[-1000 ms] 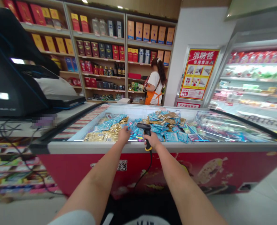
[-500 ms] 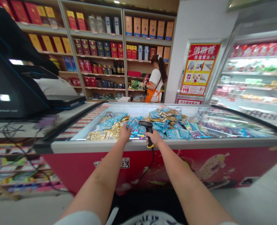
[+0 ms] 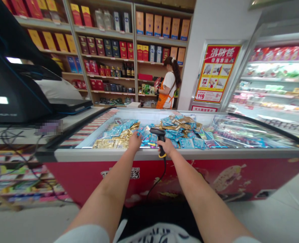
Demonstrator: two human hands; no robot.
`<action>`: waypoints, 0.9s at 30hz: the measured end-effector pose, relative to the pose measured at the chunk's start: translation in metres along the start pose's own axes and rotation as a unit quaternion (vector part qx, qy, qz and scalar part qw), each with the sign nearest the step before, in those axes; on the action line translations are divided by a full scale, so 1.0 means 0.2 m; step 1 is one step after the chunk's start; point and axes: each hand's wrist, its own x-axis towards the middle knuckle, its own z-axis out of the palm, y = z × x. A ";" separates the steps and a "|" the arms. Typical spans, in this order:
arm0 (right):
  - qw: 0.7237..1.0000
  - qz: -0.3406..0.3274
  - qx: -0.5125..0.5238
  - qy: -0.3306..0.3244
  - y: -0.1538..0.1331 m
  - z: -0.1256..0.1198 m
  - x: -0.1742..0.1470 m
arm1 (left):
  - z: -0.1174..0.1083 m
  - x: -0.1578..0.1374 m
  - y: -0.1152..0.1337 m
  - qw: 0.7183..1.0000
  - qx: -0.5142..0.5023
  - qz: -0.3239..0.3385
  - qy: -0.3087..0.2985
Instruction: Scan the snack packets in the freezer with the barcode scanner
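My right hand (image 3: 167, 147) is wrapped round the grip of a black barcode scanner (image 3: 157, 132) with a yellow base. Its head points left, towards my left hand (image 3: 134, 141), and a black cord hangs from it. The fingers of my left hand are closed at the edge of a blue packet (image 3: 139, 134), mostly hidden or merged with the ones behind. Both hands are over the near rim of a chest freezer (image 3: 205, 155). Gold packets (image 3: 111, 143) lie left of my left hand, and a heap of blue and gold packets (image 3: 182, 126) rises behind the scanner.
A checkout machine (image 3: 15, 91) stands on the counter at left, with loose cables (image 3: 10, 135) below it. A glass lid (image 3: 250, 133) covers the freezer's right part. Beyond, a person in an orange apron (image 3: 166, 96) stands by shelves of boxes (image 3: 111, 49). A refrigerated display (image 3: 278, 81) is at right.
The view has shifted slightly. Both hands keep nearly the same place over the freezer, the scanner still pointing left. A small bright patch now shows by the scanner's head.
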 end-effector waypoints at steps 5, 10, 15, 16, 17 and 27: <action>1.000 -0.003 0.001 0.000 0.01 0.00 0.00 | 0.02 0.01 -0.02 1.000 -0.014 0.004 -0.001; 1.000 -0.003 0.012 0.001 0.02 0.00 0.01 | 0.02 0.02 -0.03 1.000 -0.011 0.006 0.009; 0.999 -0.011 0.040 -0.005 0.03 -0.01 0.01 | 0.02 0.03 -0.04 1.000 -0.008 0.014 0.015; 0.999 -0.011 0.046 -0.007 0.03 -0.01 0.01 | 0.02 0.03 -0.04 1.000 -0.009 0.015 0.017; 0.999 -0.012 0.051 -0.008 0.03 -0.02 0.01 | 0.03 0.03 -0.05 1.000 -0.012 0.016 0.020; 0.999 0.005 0.047 -0.027 0.00 -0.03 -0.01 | 0.03 0.04 -0.06 0.998 -0.040 0.006 0.042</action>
